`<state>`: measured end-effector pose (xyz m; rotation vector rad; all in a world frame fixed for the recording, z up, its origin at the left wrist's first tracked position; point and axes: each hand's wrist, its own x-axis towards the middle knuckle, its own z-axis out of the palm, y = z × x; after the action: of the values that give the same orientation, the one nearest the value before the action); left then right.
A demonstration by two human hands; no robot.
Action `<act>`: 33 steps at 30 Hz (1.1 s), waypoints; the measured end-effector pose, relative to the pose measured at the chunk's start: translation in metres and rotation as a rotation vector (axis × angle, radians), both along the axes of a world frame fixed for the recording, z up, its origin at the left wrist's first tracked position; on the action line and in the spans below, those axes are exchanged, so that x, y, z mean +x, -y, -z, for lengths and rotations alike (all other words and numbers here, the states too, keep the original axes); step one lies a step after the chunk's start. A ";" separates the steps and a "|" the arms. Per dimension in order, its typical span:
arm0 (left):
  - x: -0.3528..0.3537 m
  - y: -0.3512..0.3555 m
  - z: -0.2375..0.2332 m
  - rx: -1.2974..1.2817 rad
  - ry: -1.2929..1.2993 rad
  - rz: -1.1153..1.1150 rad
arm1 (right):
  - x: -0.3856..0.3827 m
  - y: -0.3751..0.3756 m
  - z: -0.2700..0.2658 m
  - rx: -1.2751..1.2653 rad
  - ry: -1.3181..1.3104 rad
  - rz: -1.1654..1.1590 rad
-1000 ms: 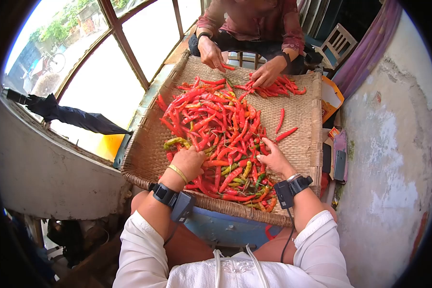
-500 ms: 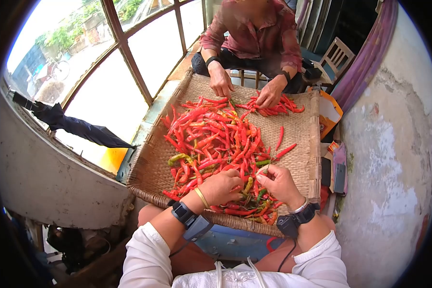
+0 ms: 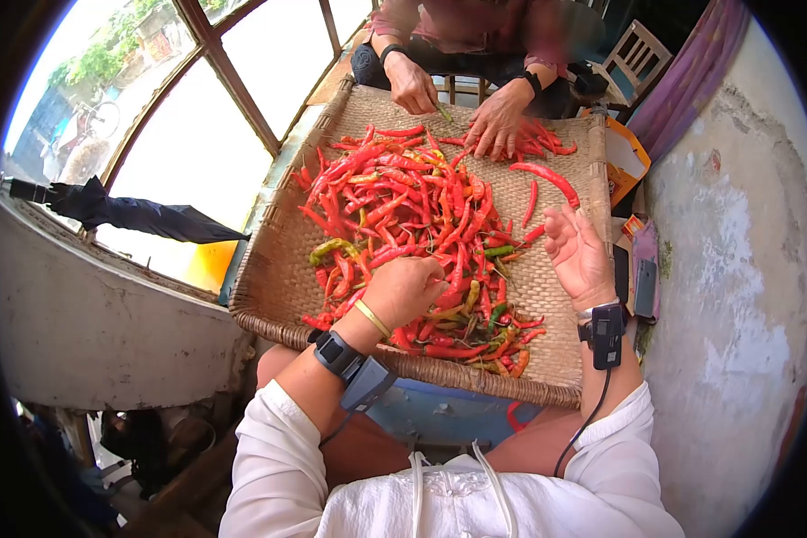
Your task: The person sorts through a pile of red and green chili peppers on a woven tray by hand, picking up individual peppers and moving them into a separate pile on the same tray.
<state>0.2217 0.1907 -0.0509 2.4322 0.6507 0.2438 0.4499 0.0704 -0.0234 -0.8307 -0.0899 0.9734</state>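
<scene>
A heap of red chili peppers (image 3: pixel 403 206), with some green and yellowish ones among them, lies in a shallow woven basket tray (image 3: pixel 269 296). Over its near part, my left hand (image 3: pixel 405 291) is closed, fingers curled down; anything between its fingertips is hidden. Right of the heap, my right hand (image 3: pixel 576 255) is raised with the palm turned inward. Its thumb and fingertips meet the end of a long red chili pepper (image 3: pixel 547 177), which points up and left. Another red chili pepper (image 3: pixel 531 204) lies on the weave just left of that hand.
Across the tray a person's hand (image 3: pixel 412 87) pinches a small greenish piece; the other hand (image 3: pixel 499 118) rests on a smaller group of peppers. A folded dark umbrella (image 3: pixel 152 215) lies along the window side. An orange box (image 3: pixel 626 161) and a phone (image 3: pixel 645 287) are beyond the right edge.
My right hand has moved up and right from beside my left, now with a long red pepper at its fingertips. The view has shifted. The other person's right hand has lifted a greenish piece.
</scene>
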 end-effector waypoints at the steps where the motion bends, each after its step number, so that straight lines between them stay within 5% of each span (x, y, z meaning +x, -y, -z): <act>1: -0.001 -0.001 0.000 0.048 -0.119 -0.007 | 0.003 0.000 0.009 -0.001 -0.002 0.002; 4: -0.002 0.004 0.002 0.137 -0.444 0.148 | -0.004 0.001 0.030 -0.156 0.162 -0.329; 9: 0.002 0.009 0.011 0.177 -0.401 0.226 | -0.046 -0.009 0.040 -0.343 0.729 -0.844; 13: 0.008 0.007 0.026 0.143 -0.407 0.253 | -0.062 -0.006 0.061 -0.275 1.343 -0.928; 19: 0.012 0.010 0.022 0.120 -0.441 0.237 | -0.069 -0.005 0.056 -0.344 1.368 -0.998; 23: 0.011 0.010 0.030 -0.140 -0.121 0.424 | -0.065 -0.003 0.061 -0.365 1.710 -0.934; 29: 0.018 0.008 0.020 -0.184 0.283 0.188 | -0.053 -0.004 0.026 -0.420 1.519 -0.811; 31: 0.017 0.009 0.012 -0.518 0.305 0.013 | -0.048 0.000 0.022 -0.438 1.442 -0.813; 33: 0.018 0.011 0.020 -0.631 0.386 0.053 | -0.045 0.001 0.020 -0.276 0.732 -0.766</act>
<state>0.2398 0.1798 -0.0708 1.7314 0.4076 0.4036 0.4054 0.0698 -0.0434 -1.4284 -0.9780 1.3583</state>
